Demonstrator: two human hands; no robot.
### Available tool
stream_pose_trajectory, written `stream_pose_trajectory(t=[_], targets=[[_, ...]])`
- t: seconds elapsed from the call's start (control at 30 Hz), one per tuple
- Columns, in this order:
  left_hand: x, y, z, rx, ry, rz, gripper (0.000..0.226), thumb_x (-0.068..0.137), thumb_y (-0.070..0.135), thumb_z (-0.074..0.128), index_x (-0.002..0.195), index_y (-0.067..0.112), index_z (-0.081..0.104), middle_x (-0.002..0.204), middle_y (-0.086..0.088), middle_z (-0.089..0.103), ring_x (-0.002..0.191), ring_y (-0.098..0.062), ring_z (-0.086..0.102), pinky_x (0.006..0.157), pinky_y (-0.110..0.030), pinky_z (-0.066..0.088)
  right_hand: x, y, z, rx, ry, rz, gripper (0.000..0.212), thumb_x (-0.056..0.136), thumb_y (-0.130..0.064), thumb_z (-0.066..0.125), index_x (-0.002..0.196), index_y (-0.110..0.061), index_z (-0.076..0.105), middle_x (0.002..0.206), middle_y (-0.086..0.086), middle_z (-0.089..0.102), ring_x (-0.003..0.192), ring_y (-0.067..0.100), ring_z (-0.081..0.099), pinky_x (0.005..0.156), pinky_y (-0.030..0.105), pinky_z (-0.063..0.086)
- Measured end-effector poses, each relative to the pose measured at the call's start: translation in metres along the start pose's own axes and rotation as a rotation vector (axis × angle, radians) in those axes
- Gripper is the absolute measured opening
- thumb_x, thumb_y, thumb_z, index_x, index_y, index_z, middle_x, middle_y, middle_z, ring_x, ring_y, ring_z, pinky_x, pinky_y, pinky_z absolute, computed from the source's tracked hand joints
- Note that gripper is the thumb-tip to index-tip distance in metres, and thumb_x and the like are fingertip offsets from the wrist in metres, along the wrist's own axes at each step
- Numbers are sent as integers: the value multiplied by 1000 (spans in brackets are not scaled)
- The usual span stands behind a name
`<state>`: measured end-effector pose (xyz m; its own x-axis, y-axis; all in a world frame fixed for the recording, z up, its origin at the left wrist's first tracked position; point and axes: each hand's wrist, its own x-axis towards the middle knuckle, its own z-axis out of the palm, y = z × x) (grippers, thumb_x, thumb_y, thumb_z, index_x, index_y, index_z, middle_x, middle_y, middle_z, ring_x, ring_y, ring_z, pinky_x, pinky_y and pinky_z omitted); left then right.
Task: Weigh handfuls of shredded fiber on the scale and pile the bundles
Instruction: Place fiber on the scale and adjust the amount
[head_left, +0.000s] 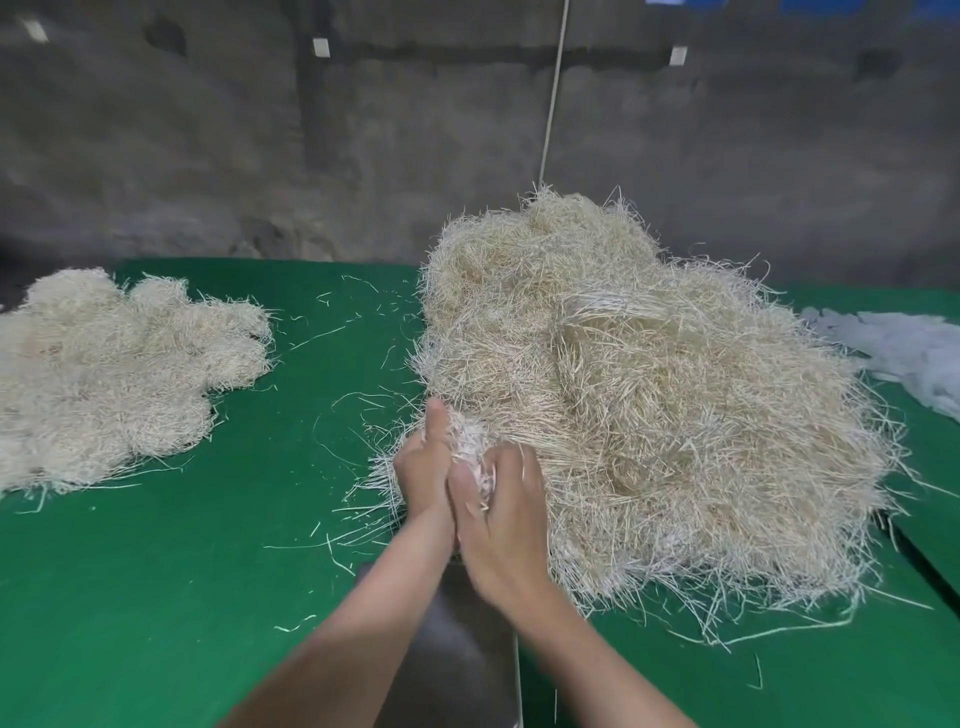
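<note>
Your forearms cross a grey metal plate (452, 654) that lies just on the near side of the heap (649, 405), and both hands meet at the heap's near-left edge. Your left hand (423, 467) has its fingers curled round a tuft (470, 447) of pale fiber, thumb sticking up. Your right hand (501, 514) cups the same tuft from the other side, fingers bent into the strands, so the two hands press together with the tuft pinched between them. The tuft is not clear of the heap: its strands run on into it. Well to the left of the heap lie the bundles (114, 374), paler rounded clumps touching one another on the green table (208, 561). Loose strands (322, 332) lie scattered between heap and bundles. Just right of the heap sit whitish translucent sheets (904, 353). Behind the heap a thin cord (553, 104) hangs before a grey wall (208, 130).
</note>
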<state>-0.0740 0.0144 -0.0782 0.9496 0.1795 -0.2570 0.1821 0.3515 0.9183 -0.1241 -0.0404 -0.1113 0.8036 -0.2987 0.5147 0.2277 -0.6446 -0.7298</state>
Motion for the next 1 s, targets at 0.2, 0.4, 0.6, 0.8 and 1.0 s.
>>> stream_pose_trajectory(t=[0.2,0.4,0.6,0.8,1.0], targets=[[-7,4,2,111,-193,-107,57,92,51,46,119,2,55,110,-25,64,102,-32,64,87,-43,52,17,-7,-5,119,148,54,36,95,-35,43,63,-20,40,54,-8,38,49,8,28,48,26,24],[-18,-8,2,131,-158,-42,40,94,49,46,106,12,55,82,6,59,73,-8,65,63,-23,52,45,1,-22,204,28,215,39,97,-16,49,58,-14,53,51,-13,36,43,7,28,48,25,28],[-3,5,-4,165,-33,115,44,96,39,49,60,16,38,48,4,33,50,-15,31,47,-23,29,0,-14,6,198,108,181,41,93,-35,42,53,-26,42,44,-11,32,45,5,27,46,32,25],[-11,0,-12,412,-240,319,54,86,56,44,43,28,28,42,14,23,37,-2,19,47,-19,25,21,14,-26,310,-39,241,14,96,-18,48,84,-25,49,76,-7,51,63,4,43,63,31,37],[-3,12,0,376,-159,523,50,79,65,43,84,16,49,76,13,50,62,8,49,63,-11,38,21,-9,-21,353,-271,176,33,82,-76,30,109,-61,43,103,-47,49,100,-23,46,86,12,37]])
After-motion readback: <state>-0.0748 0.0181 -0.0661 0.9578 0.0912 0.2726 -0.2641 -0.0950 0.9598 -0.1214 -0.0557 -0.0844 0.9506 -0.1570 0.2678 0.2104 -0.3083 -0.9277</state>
